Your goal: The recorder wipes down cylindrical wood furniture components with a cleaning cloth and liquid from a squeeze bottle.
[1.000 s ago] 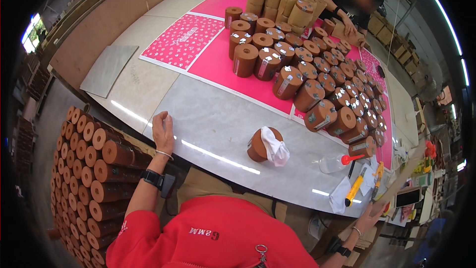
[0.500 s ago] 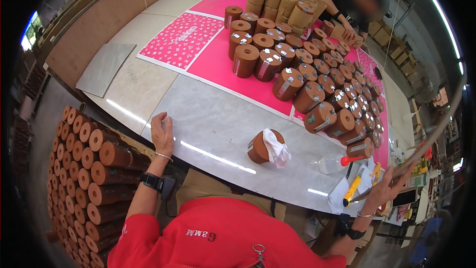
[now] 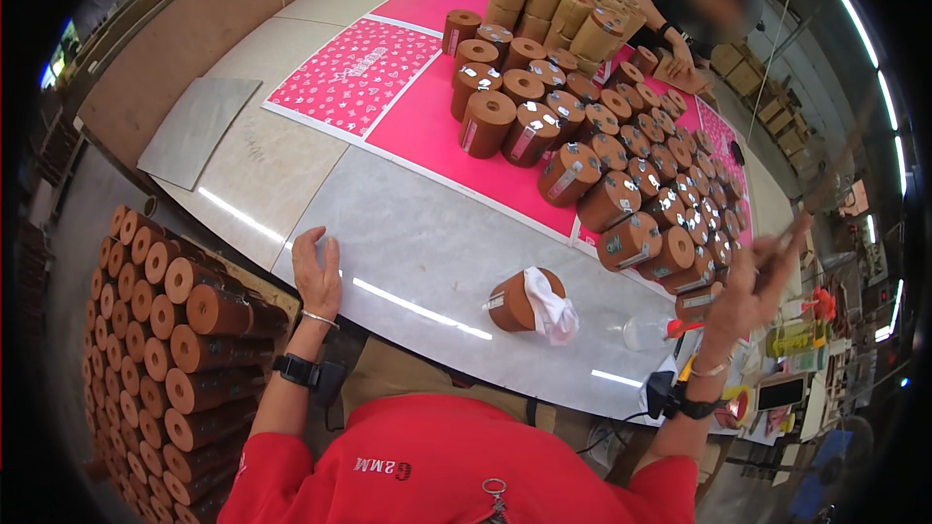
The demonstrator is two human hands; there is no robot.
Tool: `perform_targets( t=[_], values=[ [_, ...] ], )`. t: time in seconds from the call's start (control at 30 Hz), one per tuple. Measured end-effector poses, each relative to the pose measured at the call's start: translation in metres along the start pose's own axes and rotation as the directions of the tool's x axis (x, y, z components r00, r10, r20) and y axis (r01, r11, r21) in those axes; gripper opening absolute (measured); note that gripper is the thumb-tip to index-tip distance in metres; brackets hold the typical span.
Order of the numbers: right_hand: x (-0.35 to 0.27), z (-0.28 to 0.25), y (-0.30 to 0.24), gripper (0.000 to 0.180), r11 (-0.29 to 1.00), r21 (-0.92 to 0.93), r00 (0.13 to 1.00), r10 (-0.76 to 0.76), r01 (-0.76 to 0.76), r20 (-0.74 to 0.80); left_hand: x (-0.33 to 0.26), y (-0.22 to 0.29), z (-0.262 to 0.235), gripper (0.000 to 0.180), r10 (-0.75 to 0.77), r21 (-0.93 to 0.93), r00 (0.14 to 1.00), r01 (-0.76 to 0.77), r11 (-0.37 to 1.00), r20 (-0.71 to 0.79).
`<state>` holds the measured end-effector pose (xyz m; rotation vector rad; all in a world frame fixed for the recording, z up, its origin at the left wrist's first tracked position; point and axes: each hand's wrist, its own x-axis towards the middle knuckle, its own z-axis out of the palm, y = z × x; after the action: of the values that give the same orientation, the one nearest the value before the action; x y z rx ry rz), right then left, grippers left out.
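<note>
Head view, looking down over a red shirt at the grey table (image 3: 408,233). Left hand (image 3: 316,277) lies flat on the near edge of the table, fingers released and spread, holding nothing. Right hand (image 3: 748,296) is raised off the table at about 3 o'clock, blurred; a thin stick-like thing seems to run up from it toward 1 o'clock, but I cannot tell whether the fingers are clenched on it.

Nearest item to both hands: a brown cylinder roll (image 3: 519,299) lying on its side at centre, white cloth (image 3: 551,303) draped over its right end. Its long axis runs roughly 9-to-3. It lies at 3 o'clock from the left hand, well apart, and at 9 o'clock from the right hand, below it. The right hand looks somewhat nearer, though fisheye bend makes that uncertain.

Beyond, at 12 to 2 o'clock, many brown rolls (image 3: 582,126) stand on pink printed sheets (image 3: 354,73). A stack of similar rolls (image 3: 175,330) sits off the table at 9 o'clock. A co-worker's hand (image 3: 680,63) works at the far end. Clutter at the right rim is too small to make out.
</note>
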<state>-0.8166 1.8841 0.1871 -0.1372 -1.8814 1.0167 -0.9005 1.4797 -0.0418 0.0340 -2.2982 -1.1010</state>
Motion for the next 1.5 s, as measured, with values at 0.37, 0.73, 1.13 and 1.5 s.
perform_targets(
  t=[0.37, 0.73, 1.13, 1.5],
  values=[
    [-0.012, 0.07, 0.06, 0.069, 0.971, -0.229, 0.73, 0.108, 0.068, 0.675, -0.002, 0.005, 0.001, 0.027, 0.007, -0.02, 1.0, -0.007, 1.0, -0.027],
    [-0.019, 0.03, 0.067, 0.067, 0.965, -0.049, 0.695, 0.219, -0.256, 0.684, 0.001, 0.007, 0.003, 0.028, 0.02, 0.005, 1.0, -0.02, 1.0, -0.01],
    [-0.046, -0.011, 0.059, 0.049, 0.206, 0.29, 0.35, 0.38, -0.935, 0.857, -0.003, 0.003, 0.005, 0.026, 0.008, -0.017, 1.0, -0.008, 1.0, -0.019],
    [-0.061, -0.019, 0.046, 0.053, 0.485, 0.267, 0.491, 0.425, -0.833, 0.76, 0.001, 0.006, 0.005, 0.028, 0.071, 0.024, 0.997, -0.07, 0.997, -0.039]
  ],
)
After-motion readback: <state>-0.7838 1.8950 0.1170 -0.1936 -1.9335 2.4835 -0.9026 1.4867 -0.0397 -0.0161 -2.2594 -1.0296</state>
